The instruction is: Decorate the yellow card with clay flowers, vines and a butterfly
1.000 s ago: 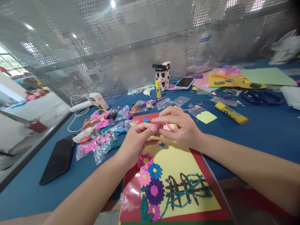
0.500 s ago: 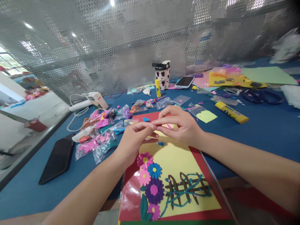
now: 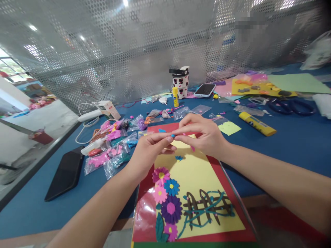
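Note:
My left hand [image 3: 152, 148] and my right hand [image 3: 203, 134] meet over the far part of the yellow sheet [image 3: 196, 172]. A small piece of blue clay [image 3: 173, 136] is pinched between their fingertips, with both hands closed on it. Just beyond lies another blue clay piece [image 3: 162, 131] on the red backing [image 3: 147, 199]. Below my fingers, a small blue petal shape [image 3: 178, 158] sits on the yellow sheet. Down its left side run several clay flowers [image 3: 171, 208] with a dark green leaf [image 3: 160, 225]. A brown clay fence [image 3: 204, 206] with teal vines stands at the lower right.
Bags of coloured clay [image 3: 111, 155] cover the left, near a black tablet-like slab [image 3: 64, 174]. Behind are a glue stick [image 3: 175, 96], a patterned cup [image 3: 180, 84] and a phone [image 3: 205, 90]. A yellow tube [image 3: 257, 124] and scissors [image 3: 291, 106] lie right.
The blue clay now shows between my fingertips, where it was hidden before. My hands have stayed nearly in place, with the fingers shifting slightly.

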The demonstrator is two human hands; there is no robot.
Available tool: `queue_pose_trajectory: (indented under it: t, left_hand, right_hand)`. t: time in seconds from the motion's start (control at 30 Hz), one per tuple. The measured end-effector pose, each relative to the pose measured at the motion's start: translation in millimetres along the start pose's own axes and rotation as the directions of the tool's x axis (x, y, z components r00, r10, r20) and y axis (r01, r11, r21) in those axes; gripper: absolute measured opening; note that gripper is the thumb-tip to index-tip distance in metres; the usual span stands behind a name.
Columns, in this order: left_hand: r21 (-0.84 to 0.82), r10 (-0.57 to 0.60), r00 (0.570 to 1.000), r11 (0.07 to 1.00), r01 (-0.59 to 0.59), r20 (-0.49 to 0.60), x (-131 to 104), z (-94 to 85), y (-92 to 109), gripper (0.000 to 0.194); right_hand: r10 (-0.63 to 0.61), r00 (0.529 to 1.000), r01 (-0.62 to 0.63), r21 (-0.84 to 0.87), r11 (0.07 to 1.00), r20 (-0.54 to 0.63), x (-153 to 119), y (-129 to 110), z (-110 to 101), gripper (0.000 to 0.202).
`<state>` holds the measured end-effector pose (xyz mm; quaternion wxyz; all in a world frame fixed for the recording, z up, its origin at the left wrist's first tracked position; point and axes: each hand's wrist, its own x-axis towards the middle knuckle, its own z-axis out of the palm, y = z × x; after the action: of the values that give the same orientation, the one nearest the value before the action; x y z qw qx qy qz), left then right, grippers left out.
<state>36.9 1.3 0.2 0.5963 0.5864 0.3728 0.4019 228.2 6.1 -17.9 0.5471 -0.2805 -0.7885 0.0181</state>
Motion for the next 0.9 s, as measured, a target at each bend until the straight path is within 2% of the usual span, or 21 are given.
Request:
queue_pose_trajectory:
  t: [0.3,0.47,0.67,0.9]
  left_hand:
    - [0.117,0.019,0.997,0.993,-0.01,-0.076,-0.6,2.4,2.7,0.023]
    - [0.124,0.068,0.994,0.991,-0.057,-0.088,-1.1,1.2,2.1,0.018]
    - [0.117,0.018,0.997,0.993,-0.008,-0.081,-3.5,2.4,4.1,0.02]
    - [0.027,-0.049,0.996,0.998,0.051,-0.068,-2.9,1.0,0.3,0.02]
  right_hand:
    - [-0.043,0.998,0.042,-0.02,0.999,-0.044,0.4,1.2,0.4,0.006]
    - [-0.069,0.996,0.067,-0.032,0.997,-0.056,0.8,1.1,0.7,0.006]
    - [-0.106,0.993,0.104,-0.057,0.993,-0.046,0.2,0.7,1.2,0.007]
    - [-0.154,0.986,0.146,-0.112,0.983,-0.06,-1.4,1.1,2.6,0.006]
